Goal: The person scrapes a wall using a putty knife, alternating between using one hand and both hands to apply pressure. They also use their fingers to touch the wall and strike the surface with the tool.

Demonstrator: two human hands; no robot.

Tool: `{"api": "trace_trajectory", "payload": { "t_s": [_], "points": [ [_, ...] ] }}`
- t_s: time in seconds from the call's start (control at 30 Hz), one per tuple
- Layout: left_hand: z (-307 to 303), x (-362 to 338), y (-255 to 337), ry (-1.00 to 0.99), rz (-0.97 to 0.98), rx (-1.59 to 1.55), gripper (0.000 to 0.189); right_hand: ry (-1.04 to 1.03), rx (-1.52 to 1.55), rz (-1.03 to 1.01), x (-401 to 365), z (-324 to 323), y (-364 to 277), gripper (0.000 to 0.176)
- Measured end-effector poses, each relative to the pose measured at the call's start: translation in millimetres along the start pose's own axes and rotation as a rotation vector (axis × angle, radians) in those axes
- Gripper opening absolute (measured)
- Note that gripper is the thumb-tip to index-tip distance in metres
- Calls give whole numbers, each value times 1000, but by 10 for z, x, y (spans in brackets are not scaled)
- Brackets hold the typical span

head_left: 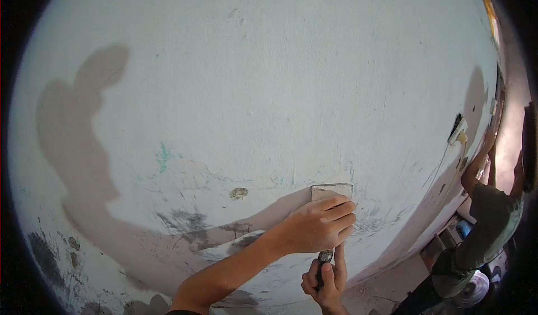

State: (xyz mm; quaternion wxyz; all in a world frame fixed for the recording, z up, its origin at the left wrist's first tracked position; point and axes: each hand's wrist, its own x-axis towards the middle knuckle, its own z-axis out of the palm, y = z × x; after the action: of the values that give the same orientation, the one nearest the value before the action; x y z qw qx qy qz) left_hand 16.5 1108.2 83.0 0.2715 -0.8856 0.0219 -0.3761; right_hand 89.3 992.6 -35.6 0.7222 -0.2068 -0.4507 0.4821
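A wide flat scraper (317,192) has its straight blade edge against the pale, scuffed wall (258,80). My right hand (330,281) is wrapped round its dark handle (321,274), with the index finger stretched up along it. Reaching across from the lower left, my left hand (322,225) lies over the blade, fingers bent and pressed onto it. This hand hides most of the blade and the neck of the tool.
Peeled patches, dark smudges and a small chipped hole (239,193) mark the lower wall. At the right, another person (487,225) in a grey-green shirt reaches up beside an electrical socket (458,131) with hanging wires. Dusty floor (386,284) shows below.
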Motion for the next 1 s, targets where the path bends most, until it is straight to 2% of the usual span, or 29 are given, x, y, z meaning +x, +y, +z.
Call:
{"api": "trace_trajectory", "payload": {
  "t_s": [0.13, 0.2, 0.27, 0.33, 0.37, 0.43, 0.47, 0.53, 0.63, 0.7, 1.0],
  "points": [
    [-15, 23, 1, 59, -64, -53, 7, 16, 33, 68, 4, 78, -74, 65],
    [-26, 19, -11, 42, -101, -121, 8, -4, -52, -26, 17, 51, 51, 64],
    [12, -11, -57, 25, -137, -185, 9, -18, -47, -37, 68, 9, 130, 65],
    [115, -41, -130, 45, -61, 81, 8, -67, -24, -43, 302, -79, 226, 64],
    [40, 36, -165, 39, -67, 79, 8, -65, -20, -36, 377, -36, 189, 64],
    [-188, 285, -254, 22, -22, 66, 6, -65, 92, -209, 509, 64, 124, 68],
    [-184, 351, -219, 43, 83, 71, 4, -23, 133, -215, 440, 108, 108, 63],
    [-27, 315, -17, 65, 75, -2, 3, -3, 145, -224, 241, 71, 104, 60],
    [-23, 227, 52, 31, 10, -75, 3, -42, 110, -195, 86, -107, 124, 63],
    [43, 153, 0, 48, -52, -89, 4, -17, 38, -104, 85, -91, 66, 64],
    [110, 96, 21, 77, -76, -79, 8, 8, 21, -23, 25, -136, 22, 64]
  ]
}}
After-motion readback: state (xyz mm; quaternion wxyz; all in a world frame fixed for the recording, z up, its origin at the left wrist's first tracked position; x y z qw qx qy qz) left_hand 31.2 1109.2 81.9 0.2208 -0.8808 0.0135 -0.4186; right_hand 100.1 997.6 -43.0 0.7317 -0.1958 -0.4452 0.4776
